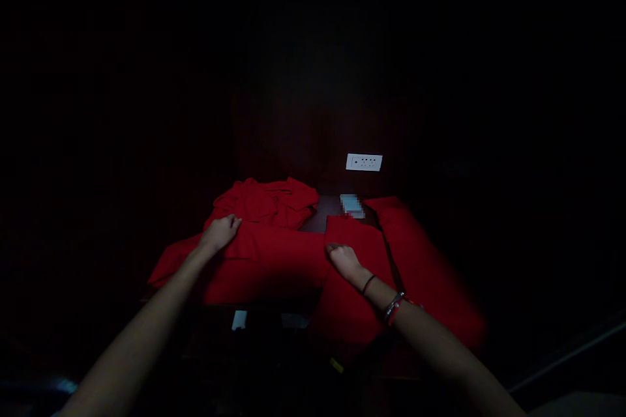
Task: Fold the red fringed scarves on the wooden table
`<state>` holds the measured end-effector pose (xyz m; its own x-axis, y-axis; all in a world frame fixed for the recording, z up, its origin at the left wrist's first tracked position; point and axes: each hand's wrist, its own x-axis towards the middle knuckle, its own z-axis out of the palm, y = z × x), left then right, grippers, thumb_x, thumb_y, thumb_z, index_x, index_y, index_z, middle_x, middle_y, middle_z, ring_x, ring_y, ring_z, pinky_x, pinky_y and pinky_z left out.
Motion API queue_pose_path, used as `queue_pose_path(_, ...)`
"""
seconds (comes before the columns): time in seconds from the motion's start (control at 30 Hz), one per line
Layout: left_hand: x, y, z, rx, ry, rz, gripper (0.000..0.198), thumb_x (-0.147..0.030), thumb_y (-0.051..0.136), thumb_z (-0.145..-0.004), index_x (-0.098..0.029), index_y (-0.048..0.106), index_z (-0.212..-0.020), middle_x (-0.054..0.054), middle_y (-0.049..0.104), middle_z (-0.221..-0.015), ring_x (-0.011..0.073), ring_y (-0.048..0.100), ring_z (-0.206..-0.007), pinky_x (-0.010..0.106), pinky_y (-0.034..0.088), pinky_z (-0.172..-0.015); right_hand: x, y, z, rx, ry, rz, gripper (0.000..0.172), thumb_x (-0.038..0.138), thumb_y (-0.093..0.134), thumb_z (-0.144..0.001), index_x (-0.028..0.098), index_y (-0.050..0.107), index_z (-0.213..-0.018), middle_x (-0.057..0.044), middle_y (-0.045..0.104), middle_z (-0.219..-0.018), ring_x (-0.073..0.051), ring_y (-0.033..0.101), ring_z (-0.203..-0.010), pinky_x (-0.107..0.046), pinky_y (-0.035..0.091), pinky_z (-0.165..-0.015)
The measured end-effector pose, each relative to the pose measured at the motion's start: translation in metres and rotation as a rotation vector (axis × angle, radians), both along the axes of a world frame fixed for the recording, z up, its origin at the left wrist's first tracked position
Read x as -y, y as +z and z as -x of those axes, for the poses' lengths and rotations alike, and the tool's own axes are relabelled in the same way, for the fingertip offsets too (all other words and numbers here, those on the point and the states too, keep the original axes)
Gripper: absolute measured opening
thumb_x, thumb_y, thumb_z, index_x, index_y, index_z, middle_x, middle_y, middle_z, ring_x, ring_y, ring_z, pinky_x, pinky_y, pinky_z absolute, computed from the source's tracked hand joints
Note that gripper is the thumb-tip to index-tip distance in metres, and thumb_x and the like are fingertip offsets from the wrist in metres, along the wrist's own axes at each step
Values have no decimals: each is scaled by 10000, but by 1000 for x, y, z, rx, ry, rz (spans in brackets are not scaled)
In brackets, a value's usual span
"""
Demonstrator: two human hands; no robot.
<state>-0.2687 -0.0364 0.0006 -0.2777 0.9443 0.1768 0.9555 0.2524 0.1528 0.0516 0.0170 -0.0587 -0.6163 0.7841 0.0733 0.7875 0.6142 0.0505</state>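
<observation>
A red cloth (283, 257) lies spread along the front of the table. My left hand (221, 232) is closed at its upper left edge, the fingers pinched on the fabric. Farther right, my right hand (345, 262) is also closed, gripping the cloth near a folded section (355, 234) that hangs toward the front edge. Behind my left hand sits a crumpled heap of red cloth (267, 202). Another long red piece (420, 260) lies to the right of my right forearm. Dim light hides the cloth's exact shape.
At the back of the table (327, 208) lies a small pale blue item (352, 206), blurred out. A white socket panel (364, 162) is on the dark wall above it. Below the table edge show a small white object (239, 320) and a yellow one (336, 365).
</observation>
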Motion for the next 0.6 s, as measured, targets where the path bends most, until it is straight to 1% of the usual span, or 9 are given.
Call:
queue_pose_path(0.1,-7,18,21,125,-57,22,341,-457,373,-742,-169,540,-668,29,575,-632,155,535,-610,213,368,-527,1,-2,-6,-22,-2,3,316,71,300,-803,135,527,-1013,-151,573,-1006,-209,541,-916,-308,407,-759)
queue_pose_path(0.17,-11,30,23,202,-97,47,305,-454,440,-691,-176,528,-602,-1,544,-570,136,509,-568,204,351,-496,1,0,-4,-33,2,21,318,63,309,-788,133,546,-988,-147,578,-992,-205,539,-918,-304,399,-773)
queue_pose_path(0.23,-15,39,14,263,-155,51,290,-444,463,-670,-174,532,-591,-14,539,-565,128,500,-574,201,356,-507,1,4,4,-45,17,44,306,75,340,-769,129,560,-975,-138,582,-987,-197,537,-923,-294,391,-792)
queue_pose_path(0.3,-16,43,-6,315,-266,50,296,-446,459,-673,-170,554,-625,-13,563,-611,129,510,-620,204,377,-557,-1,11,17,-130,56,65,314,143,393,-760,114,532,-1040,-134,548,-1067,-194,503,-987,-286,372,-839)
queue_pose_path(0.43,-12,34,-54,363,-639,103,299,-427,450,-708,-174,603,-756,2,613,-780,140,527,-758,223,387,-706,-9,21,48,-375,252,65,562,253,465,-734,58,331,-1244,-140,364,-1279,-185,327,-1168,-277,270,-958)
queue_pose_path(0.5,-7,24,-68,335,-823,270,310,-436,453,-717,-183,624,-772,1,623,-799,141,535,-755,219,389,-715,-15,18,57,-321,348,81,565,213,473,-724,74,328,-1252,-125,376,-1275,-182,322,-1171,-282,257,-966)
queue_pose_path(0.53,-5,19,-70,314,-866,361,332,-449,434,-731,-186,632,-774,2,629,-786,141,543,-735,219,394,-702,-17,14,60,-265,376,98,523,192,465,-728,87,366,-1231,-119,409,-1250,-184,347,-1154,-287,269,-958)
queue_pose_path(0.57,-3,15,-69,285,-858,403,362,-461,400,-750,-188,636,-781,6,634,-784,144,550,-729,222,399,-698,-20,9,61,-211,390,112,468,178,450,-739,95,415,-1198,-118,445,-1217,-186,379,-1130,-289,286,-944)
queue_pose_path(0.6,-2,11,-64,248,-798,388,393,-468,363,-767,-188,635,-807,16,637,-807,151,556,-749,230,400,-707,-22,4,61,-172,398,121,413,171,428,-756,98,458,-1161,-119,475,-1183,-184,408,-1104,-286,303,-930)
